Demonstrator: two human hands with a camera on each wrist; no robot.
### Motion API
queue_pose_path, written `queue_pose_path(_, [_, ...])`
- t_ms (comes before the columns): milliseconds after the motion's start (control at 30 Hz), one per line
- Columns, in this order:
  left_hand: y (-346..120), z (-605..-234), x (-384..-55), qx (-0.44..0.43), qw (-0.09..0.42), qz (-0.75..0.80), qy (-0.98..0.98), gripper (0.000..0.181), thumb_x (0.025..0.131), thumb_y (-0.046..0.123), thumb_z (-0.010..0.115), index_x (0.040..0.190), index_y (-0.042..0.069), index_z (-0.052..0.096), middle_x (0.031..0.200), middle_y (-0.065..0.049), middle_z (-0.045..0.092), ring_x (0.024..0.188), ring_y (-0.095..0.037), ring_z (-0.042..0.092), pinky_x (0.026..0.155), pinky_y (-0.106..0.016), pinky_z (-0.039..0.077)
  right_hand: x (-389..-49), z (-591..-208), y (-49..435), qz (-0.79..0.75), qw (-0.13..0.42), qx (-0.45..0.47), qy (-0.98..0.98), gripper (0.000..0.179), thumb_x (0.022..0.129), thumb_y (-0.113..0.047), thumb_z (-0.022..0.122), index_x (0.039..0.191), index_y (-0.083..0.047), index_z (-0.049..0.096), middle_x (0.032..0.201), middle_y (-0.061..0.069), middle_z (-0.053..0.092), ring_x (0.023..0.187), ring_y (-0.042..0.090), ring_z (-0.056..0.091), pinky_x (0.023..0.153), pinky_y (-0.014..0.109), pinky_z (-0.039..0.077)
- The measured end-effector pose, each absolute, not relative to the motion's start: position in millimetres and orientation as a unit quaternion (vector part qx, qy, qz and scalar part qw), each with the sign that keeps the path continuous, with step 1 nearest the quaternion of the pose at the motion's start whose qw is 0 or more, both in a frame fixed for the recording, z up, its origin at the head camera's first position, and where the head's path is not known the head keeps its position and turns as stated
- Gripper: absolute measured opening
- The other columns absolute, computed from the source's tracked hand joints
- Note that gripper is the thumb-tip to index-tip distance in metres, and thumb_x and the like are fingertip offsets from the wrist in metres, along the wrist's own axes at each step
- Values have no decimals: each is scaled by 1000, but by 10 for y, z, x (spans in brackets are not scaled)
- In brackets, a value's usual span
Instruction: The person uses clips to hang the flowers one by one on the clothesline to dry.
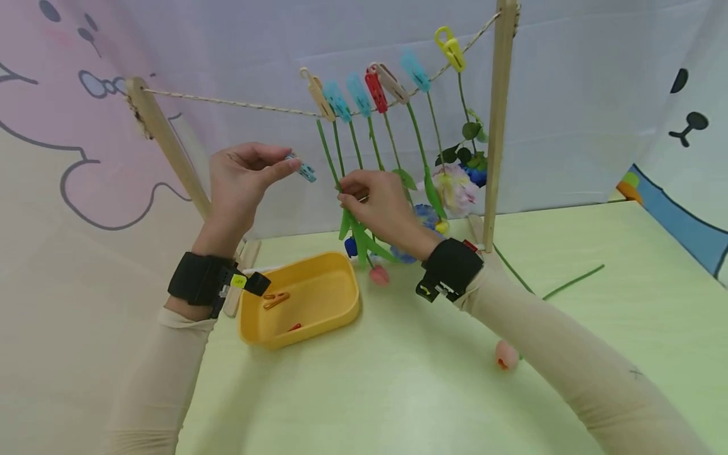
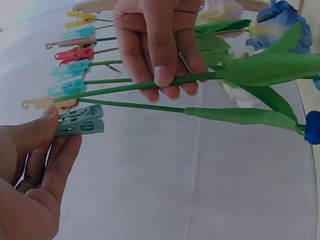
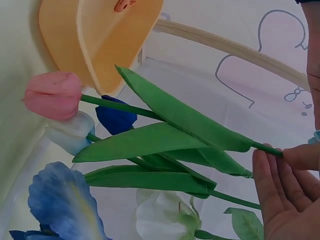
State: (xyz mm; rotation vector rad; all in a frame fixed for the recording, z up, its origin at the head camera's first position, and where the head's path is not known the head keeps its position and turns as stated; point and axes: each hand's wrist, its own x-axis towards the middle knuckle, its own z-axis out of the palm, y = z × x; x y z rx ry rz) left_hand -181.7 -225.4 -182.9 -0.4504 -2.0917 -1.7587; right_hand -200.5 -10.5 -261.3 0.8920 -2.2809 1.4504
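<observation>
My left hand pinches a grey-blue clothespin between thumb and fingers, left of the hanging flowers. With thumb and fingertips, my right hand holds the green stem of a pink tulip, its bloom hanging down. The stem's upper end comes up close to the rope, by a beige clothespin. Several flowers hang head down from the rope under blue, red, beige and yellow clothespins. A dark blue tulip hangs just behind the pink one.
A yellow basin with a few orange and red clothespins stands on the table at left. Wooden posts carry the rope at both ends. Another pink tulip lies on the table by my right forearm, with green stems nearby.
</observation>
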Motion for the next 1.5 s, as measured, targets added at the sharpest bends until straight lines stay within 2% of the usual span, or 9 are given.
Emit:
queue_pose_path(167, [-2214, -1604, -1824, -164, 210, -625, -734, 25, 73, 5, 81, 94, -6, 73, 89, -11, 73, 84, -23, 67, 82, -25, 55, -2052, -2593, -191, 515, 144, 306, -788, 16, 91, -13, 66, 106, -8, 69, 91, 2, 70, 78, 8, 66, 73, 18, 53])
queue_pose_path(567, [-2166, -1243, -2064, -164, 242, -675, -678, 27, 66, 0, 85, 89, -8, 73, 86, -14, 71, 81, -24, 69, 83, -29, 56, -2096, -2540, -307, 525, 148, 288, -787, 18, 91, -10, 65, 108, -4, 68, 90, 4, 70, 78, 10, 66, 72, 19, 52])
queue_pose_path(1000, [-2067, -1201, -2194, -133, 184, -698, -679, 30, 63, -2, 86, 90, -7, 74, 84, -15, 71, 79, -26, 70, 81, -31, 56, -2122, -2504, -346, 519, 159, 264, -797, 17, 93, -12, 64, 109, -6, 68, 92, 3, 69, 79, 9, 64, 74, 17, 51])
queue_pose_path(1500, [-2001, -1168, -2169, -136, 179, -667, -710, 28, 66, 1, 85, 90, -7, 74, 86, -15, 71, 78, -26, 70, 79, -30, 57, -2141, -2455, -356, 519, 154, 272, -795, 18, 92, -9, 65, 109, -4, 68, 92, 6, 71, 77, 10, 65, 71, 18, 51])
